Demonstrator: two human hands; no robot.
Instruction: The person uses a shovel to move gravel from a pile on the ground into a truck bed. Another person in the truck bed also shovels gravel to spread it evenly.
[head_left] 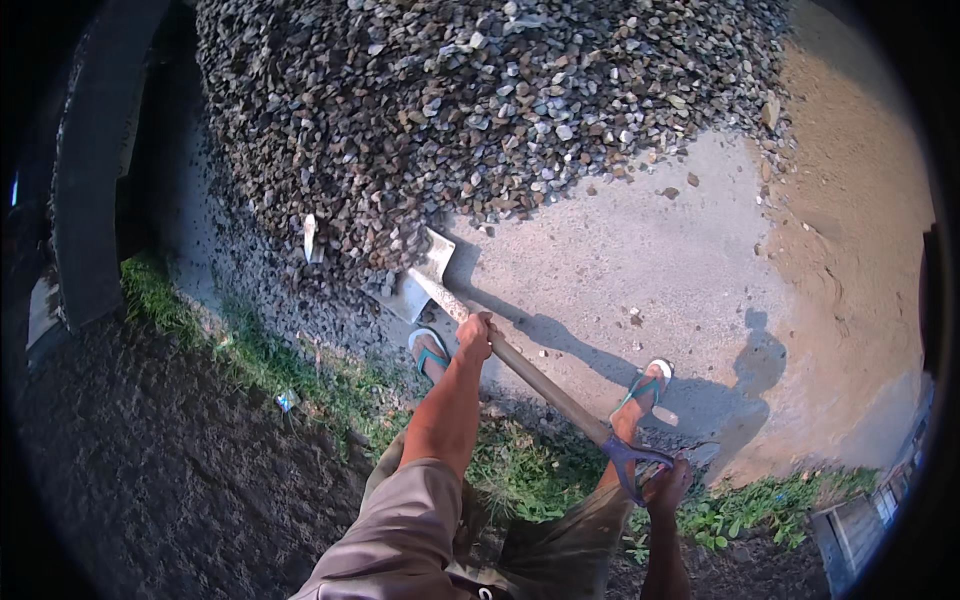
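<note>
My left hand [476, 334] grips the lower part of a shovel's wooden shaft [548, 388], close to the blade. My right hand [668, 486] holds the blue D-shaped handle [630, 462] at the shaft's top end. The grey metal blade [422, 272] is pushed into the foot of a large pile of grey and brown gravel [480, 110]. The blade's tip is hidden under the stones. My feet in white and teal flip-flops, the left foot [430, 352] and the right foot [642, 392], stand on the concrete behind the blade.
Bare concrete ground [640, 240] lies right of the pile, and a sand heap [850, 190] beyond it. A grass strip [300, 370] runs along the concrete's edge, with dark soil [170, 470] below. A dark curved object [90, 160] stands at far left.
</note>
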